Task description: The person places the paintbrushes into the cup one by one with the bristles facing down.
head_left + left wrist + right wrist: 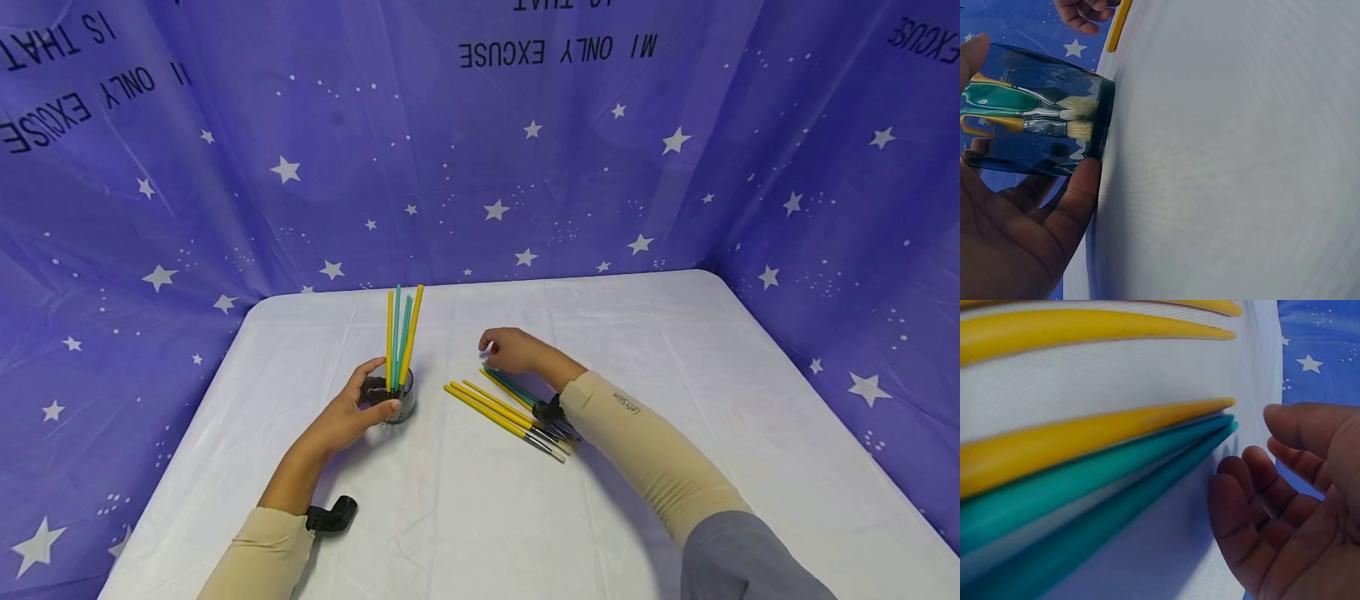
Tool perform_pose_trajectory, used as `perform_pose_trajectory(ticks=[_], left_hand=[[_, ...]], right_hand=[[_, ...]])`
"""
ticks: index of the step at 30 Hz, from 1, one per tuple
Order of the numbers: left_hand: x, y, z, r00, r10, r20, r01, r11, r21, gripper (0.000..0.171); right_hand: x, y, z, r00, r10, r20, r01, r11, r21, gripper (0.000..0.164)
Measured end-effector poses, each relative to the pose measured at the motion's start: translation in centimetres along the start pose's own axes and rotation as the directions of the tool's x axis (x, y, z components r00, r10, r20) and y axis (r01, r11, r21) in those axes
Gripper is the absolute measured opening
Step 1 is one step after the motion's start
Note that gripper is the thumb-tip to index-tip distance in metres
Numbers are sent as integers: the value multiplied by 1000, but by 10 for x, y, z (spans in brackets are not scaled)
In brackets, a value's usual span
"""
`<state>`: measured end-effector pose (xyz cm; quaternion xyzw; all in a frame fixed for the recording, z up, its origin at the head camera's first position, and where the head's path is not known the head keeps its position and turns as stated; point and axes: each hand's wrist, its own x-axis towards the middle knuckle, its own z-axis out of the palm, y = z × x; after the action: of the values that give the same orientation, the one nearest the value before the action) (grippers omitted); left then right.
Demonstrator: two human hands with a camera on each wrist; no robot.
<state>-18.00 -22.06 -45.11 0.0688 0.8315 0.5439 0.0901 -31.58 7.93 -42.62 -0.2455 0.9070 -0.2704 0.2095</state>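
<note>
A dark see-through glass (1054,150) stands on the table, and my left hand (352,417) grips it around its side. Inside the glass are several yellow and green paintbrushes (405,342), bristles down, handles rising above the rim. My right hand (513,350) hovers with loosely curled fingers, holding nothing. Just beside it are the handle tips of two green paintbrushes (1147,453) and a yellow paintbrush (1116,425); a small gap shows between them and my fingers. More yellow paintbrushes (487,406) lie to the left of these, bristles toward me. My right wrist partly covers the pile.
A white cloth covers the table (420,517). Its far edge meets a purple curtain (465,167) with white stars, which also hangs along both sides. Each wrist wears a black camera strap (333,515).
</note>
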Motion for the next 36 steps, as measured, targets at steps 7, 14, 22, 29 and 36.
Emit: perform_pose_trajectory(ticks=[7,14,22,29,36], left_hand=[[0,0,0,1000,-6,-5,6,1000,-2,82],[0,-1,0,1000,-9,-1,9,1000,7,82],[0,-3,-1,1000,-9,0,9,1000,11,82],[0,-2,-1,1000,-8,-1,8,1000,-2,83],[0,-3,-1,1000,-14,-1,14,1000,4,83]], right_hand=[[-1,-2,2,1000,1,31,2,997,-80,21],[-2,-3,2,998,-15,67,24,991,-133,20],[-3,-6,3,996,-29,79,42,985,-168,15],[0,-3,4,996,-29,85,43,985,-169,10],[-1,-4,3,997,-34,68,45,985,-166,8]])
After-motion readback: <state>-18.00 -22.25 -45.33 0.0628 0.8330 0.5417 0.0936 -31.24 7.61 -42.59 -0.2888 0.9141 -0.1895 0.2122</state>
